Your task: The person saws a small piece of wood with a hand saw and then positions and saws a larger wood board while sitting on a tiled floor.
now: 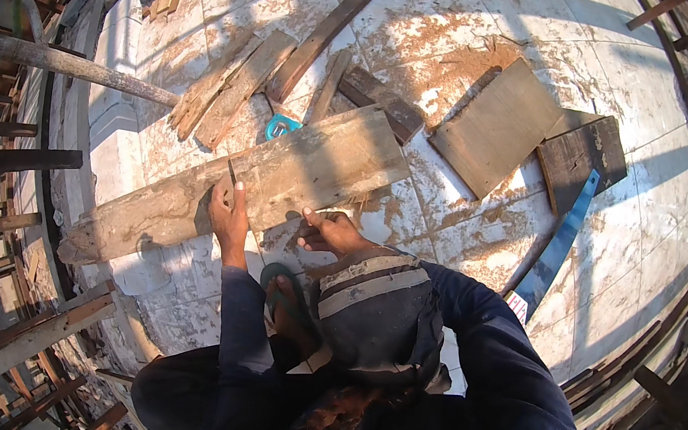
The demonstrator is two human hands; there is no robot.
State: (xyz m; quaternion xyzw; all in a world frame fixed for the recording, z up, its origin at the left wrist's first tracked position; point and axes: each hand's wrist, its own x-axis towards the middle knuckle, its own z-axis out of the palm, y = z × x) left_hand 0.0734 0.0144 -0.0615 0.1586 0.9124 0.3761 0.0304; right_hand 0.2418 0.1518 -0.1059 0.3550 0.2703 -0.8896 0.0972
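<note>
While the plank (pixel 339 156) lies slantwise across the tiles (pixel 632 71), the left hand (pixel 229 220) grips a thin tool (pixel 231 170) over it, point toward the far edge; the right hand (pixel 337 234) curls its fingers by the near edge, grasping what, I cannot tell. The tape (pixel 282 127) sits at the far edge; rightward, dusty tiles stretch between plank and saw (pixel 565 239).
</note>
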